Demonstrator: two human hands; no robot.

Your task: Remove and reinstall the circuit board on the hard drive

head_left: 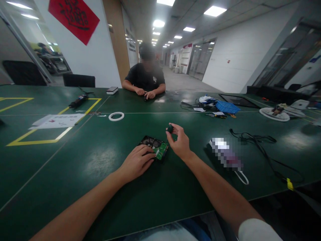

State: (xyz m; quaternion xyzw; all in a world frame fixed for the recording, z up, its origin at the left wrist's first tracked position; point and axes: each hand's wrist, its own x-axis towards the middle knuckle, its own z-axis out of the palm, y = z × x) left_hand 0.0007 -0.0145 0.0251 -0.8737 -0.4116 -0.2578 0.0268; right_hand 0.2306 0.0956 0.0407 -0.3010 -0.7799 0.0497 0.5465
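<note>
Inside the green worktop's (145,201) near edge, unclenched left hand (136,161) is seemingly steadying black-green rectangular drive (161,151); right hand (181,144) is pinching indistinct dark piece (170,128).

The bare left forearm (87,201) slants in from the near left, the left hand (137,160) palm down, fingers loosely bent. From the near right reaches the right forearm (215,182), its right hand (180,142) farther out, thumb and fingertips pinched.
</note>
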